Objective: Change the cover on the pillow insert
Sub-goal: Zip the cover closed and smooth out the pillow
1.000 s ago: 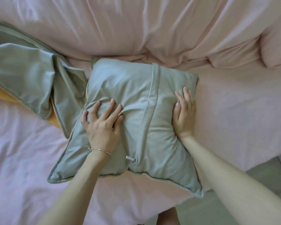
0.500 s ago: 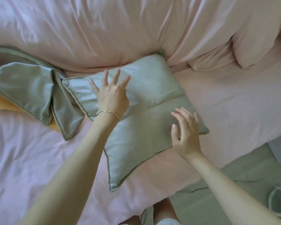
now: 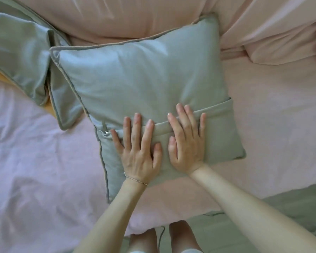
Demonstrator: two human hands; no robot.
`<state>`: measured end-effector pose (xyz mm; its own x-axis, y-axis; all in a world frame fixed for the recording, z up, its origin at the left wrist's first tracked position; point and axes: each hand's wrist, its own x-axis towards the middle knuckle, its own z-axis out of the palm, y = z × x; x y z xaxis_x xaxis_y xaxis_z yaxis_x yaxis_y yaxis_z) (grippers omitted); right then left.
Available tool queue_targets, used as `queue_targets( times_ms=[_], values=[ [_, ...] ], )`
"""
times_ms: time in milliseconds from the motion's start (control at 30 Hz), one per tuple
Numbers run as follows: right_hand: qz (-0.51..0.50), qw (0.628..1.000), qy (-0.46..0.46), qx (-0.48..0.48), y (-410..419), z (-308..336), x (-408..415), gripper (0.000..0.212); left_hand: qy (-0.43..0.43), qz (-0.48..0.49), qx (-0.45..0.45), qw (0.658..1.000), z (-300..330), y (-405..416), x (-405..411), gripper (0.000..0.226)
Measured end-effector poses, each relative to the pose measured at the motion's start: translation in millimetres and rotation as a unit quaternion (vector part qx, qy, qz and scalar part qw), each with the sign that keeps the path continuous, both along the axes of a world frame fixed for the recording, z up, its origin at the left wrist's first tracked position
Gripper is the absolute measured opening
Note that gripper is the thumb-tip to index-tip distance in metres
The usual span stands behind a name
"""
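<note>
Here: pink bed [image 3: 272, 110] — bears grey-green covered pillow [image 3: 139, 77], zip flap up. Loose grey-green cover [image 3: 20, 52] crumpled just left. Left hand [image 3: 139, 152] and right hand [image 3: 187, 143] — fingers straight, pressing flat across the flap. Zip pull [image 3: 106, 132] at pillow's left edge.

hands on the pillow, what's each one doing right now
Left hand: open, fingers straight, pressing flat on the green pillow.
Right hand: open, flat on the pillow across its flap.
</note>
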<state>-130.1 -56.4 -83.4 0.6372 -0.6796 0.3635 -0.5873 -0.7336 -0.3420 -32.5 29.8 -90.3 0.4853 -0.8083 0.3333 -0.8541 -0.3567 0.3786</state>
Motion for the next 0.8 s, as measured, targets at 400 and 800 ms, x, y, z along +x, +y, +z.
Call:
queue_targets(
  times_ms=[400,800],
  values=[
    [-0.003,0.997,0.049,-0.059,-70,-71,64,0.037,-0.061,0.069,0.059,0.994,-63,-79,50,0.042],
    [-0.053,0.994,0.039,-0.092,-150,-52,132,0.020,-0.071,0.120,0.066,0.988,-48,-156,115,0.027]
  ],
)
